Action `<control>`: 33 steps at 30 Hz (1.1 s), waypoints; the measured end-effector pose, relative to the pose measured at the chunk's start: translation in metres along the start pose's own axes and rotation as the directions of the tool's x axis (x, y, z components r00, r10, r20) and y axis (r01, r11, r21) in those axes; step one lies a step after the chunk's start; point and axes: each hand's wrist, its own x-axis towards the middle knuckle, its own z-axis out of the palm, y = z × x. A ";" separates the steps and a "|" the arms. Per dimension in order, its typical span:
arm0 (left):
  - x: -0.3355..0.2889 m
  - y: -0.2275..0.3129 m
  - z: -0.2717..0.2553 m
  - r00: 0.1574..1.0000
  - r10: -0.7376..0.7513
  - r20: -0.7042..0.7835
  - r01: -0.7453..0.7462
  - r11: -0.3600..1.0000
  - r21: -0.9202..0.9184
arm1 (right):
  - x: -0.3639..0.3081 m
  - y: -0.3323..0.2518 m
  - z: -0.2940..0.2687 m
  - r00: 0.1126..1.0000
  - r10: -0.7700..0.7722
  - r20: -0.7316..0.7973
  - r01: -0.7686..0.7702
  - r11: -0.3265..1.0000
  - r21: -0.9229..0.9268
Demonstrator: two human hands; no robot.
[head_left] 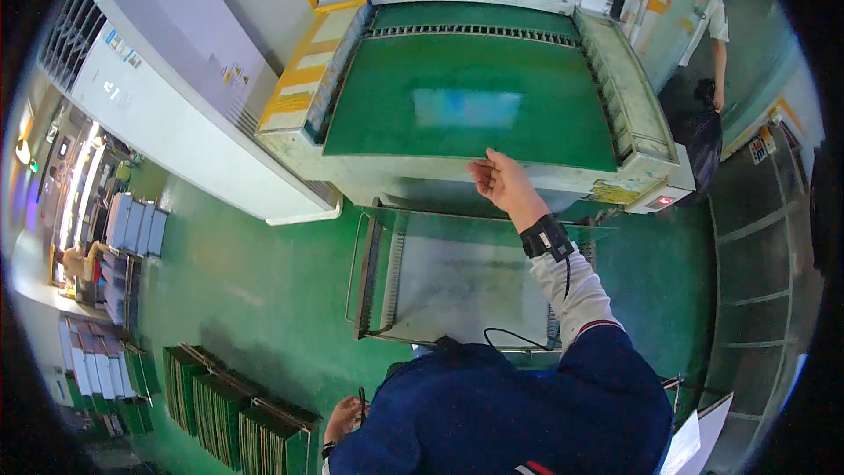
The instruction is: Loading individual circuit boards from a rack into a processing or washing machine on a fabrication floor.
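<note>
A large glossy green panel (396,79) lies flat on the roller bed of a machine, its front edge toward me. My right hand (498,183) is at the middle of that front edge, fingers loosely bent and thumb apart from them. Nothing shows between them, and whether the thumb touches the panel I cannot tell. A black band with a cable (547,237) wraps my right wrist. Low on the left, beside my body, my left hand (341,420) is closed round a thin dark object (361,405), mostly hidden.
Below the machine stands a metal rack (378,273) with slotted sides and a pale base. Racks of upright green panels (215,413) line the lower left. A white cabinet (176,88) rises at the left. Another person's arm (719,70) holds a black bag (703,145) at the right.
</note>
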 end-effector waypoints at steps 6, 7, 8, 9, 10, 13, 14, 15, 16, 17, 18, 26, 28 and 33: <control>-0.034 -0.012 0.018 0.997 -0.079 0.011 0.075 0.976 0.204 | -0.014 -0.001 -0.005 0.996 0.004 0.087 0.021 0.959 -0.284; -0.040 -0.014 0.020 0.996 -0.092 0.005 0.089 0.975 0.206 | -0.032 0.000 0.009 0.996 -0.064 0.056 0.082 0.898 -0.432; -0.042 -0.013 0.022 0.995 -0.095 0.008 0.091 0.972 0.217 | -0.035 0.004 0.005 0.988 -0.124 0.090 0.153 0.785 -0.600; -0.046 -0.012 0.023 0.995 -0.103 0.013 0.098 0.970 0.224 | -0.037 0.006 -0.003 0.975 -0.176 0.137 0.219 0.635 -0.740; -0.050 -0.011 0.023 0.994 -0.110 0.013 0.104 0.968 0.230 | -0.039 0.008 -0.010 0.956 -0.215 0.198 0.277 0.458 -0.844; -0.065 -0.002 0.027 0.992 -0.127 0.024 0.118 0.964 0.239 | -0.061 0.011 -0.020 0.919 -0.213 0.333 0.329 -0.055 -0.943; -0.071 0.004 0.029 0.990 -0.138 0.028 0.128 0.963 0.237 | -0.066 0.013 -0.025 0.914 -0.199 0.353 0.322 -0.175 -0.931; -0.078 0.012 0.033 0.989 -0.142 0.030 0.132 0.963 0.234 | -0.066 0.017 -0.033 0.907 -0.202 0.370 0.312 -0.268 -0.912; -0.085 0.018 0.036 0.988 -0.155 0.027 0.145 0.964 0.225 | -0.064 0.022 -0.043 0.899 -0.210 0.385 0.297 -0.356 -0.886; -0.078 -0.002 0.026 0.986 -0.151 0.065 0.136 0.972 0.190 | -0.059 0.027 -0.050 0.888 -0.213 0.407 0.285 -0.440 -0.852; -0.062 -0.037 0.007 0.984 -0.145 0.101 0.128 0.980 0.154 | -0.052 0.031 -0.055 0.909 -0.182 0.375 0.261 -0.453 -0.852; -0.079 -0.009 0.022 0.993 -0.022 0.112 0.009 0.993 0.120 | -0.038 0.030 -0.059 0.939 -0.193 0.286 0.163 -0.483 -0.861; -0.085 -0.001 0.029 0.994 0.024 0.106 -0.040 0.988 0.152 | -0.033 0.030 -0.060 0.926 -0.224 0.305 0.172 -0.470 -0.866; -0.097 0.021 0.037 0.994 0.084 0.075 -0.095 0.981 0.170 | -0.037 0.023 -0.051 0.943 -0.202 0.264 0.142 -0.470 -0.871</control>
